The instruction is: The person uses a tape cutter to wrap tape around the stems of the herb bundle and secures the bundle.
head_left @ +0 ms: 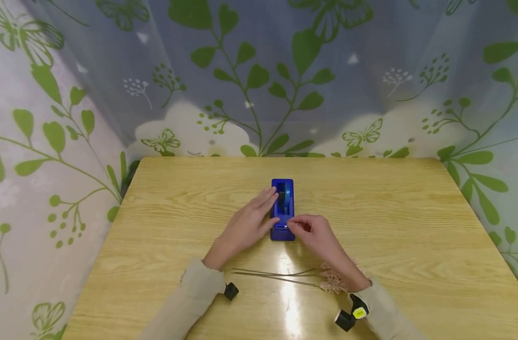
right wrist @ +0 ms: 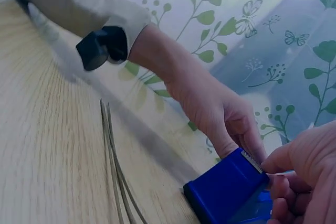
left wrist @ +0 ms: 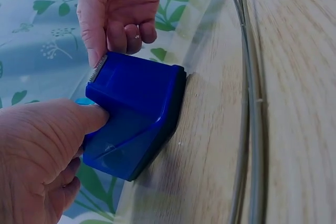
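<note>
A blue tape dispenser [head_left: 282, 233] stands on the wooden table, its roll of tape [head_left: 287, 194] set in the slot at the far end. My left hand [head_left: 250, 219] holds the dispenser's left side, fingers toward the roll and thumb [left wrist: 94, 118] on the body behind the cutter. At the near end, my right hand [head_left: 316, 231] pinches with thumb and forefinger right at the toothed metal cutter [left wrist: 97, 68]. The clear tape end there is mostly hidden by the fingertips. The right hand's other fingers [left wrist: 133, 38] are curled in.
Thin stems [head_left: 276, 276] with a pale pink flower head [head_left: 333, 277] lie on the table [head_left: 178, 198] nearer to me, partly under my right forearm. A leaf-patterned curtain [head_left: 259, 85] hangs behind the table's far edge and along both sides.
</note>
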A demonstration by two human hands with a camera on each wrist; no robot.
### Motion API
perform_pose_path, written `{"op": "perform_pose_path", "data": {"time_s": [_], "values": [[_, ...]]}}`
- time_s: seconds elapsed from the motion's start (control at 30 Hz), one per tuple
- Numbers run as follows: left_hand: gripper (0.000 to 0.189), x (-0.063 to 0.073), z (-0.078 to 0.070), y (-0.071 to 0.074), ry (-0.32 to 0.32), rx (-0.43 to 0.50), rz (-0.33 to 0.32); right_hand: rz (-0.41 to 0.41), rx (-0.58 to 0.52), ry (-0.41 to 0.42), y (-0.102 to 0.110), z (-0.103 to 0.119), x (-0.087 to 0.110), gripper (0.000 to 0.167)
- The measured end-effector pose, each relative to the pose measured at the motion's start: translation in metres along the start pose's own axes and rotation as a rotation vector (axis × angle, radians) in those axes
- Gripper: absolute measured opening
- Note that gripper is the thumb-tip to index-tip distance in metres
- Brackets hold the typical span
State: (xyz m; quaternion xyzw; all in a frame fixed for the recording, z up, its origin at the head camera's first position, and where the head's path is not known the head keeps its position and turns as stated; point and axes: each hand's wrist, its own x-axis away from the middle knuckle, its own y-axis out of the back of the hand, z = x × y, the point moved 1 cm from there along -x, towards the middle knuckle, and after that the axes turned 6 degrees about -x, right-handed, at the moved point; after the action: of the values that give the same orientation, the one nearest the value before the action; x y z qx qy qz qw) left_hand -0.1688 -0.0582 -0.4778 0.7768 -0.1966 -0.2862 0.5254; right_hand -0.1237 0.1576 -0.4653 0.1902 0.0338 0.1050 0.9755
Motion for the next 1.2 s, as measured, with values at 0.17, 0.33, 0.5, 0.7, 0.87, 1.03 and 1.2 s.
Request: {"op": "perform_pose_path", "data": {"time_s": [0.17,0.33,0.5,0.7,0.87,1.03,1.2], "values": [[0.065,0.001,-0.001,-0.001,0.008,-0.006,-0.003,-0.023,-0.107,-0.053,-0.001,-0.001,-0.003,0.019],[0.066,0.002,0.0,-0.001,0.019,-0.022,0.0,-0.047,-0.173,-0.094,-0.003,0.0,-0.005,0.019],[0.066,0.001,-0.002,0.0,0.009,-0.019,-0.002,-0.084,-0.231,-0.156,-0.005,0.002,-0.001,0.02],[0.066,0.002,-0.001,-0.001,0.026,-0.052,0.008,-0.121,-0.243,-0.151,-0.011,0.006,-0.001,0.019],[0.066,0.002,0.0,-0.002,0.028,-0.051,0.006,-0.164,-0.275,-0.166,-0.013,0.012,0.002,0.019],[0.067,0.002,0.001,-0.003,0.023,-0.052,-0.007,-0.17,-0.329,-0.239,-0.014,0.014,0.005,0.023],[0.067,0.001,0.0,-0.004,0.018,-0.05,-0.016,-0.18,-0.385,-0.321,-0.019,0.015,0.014,0.026]]}}
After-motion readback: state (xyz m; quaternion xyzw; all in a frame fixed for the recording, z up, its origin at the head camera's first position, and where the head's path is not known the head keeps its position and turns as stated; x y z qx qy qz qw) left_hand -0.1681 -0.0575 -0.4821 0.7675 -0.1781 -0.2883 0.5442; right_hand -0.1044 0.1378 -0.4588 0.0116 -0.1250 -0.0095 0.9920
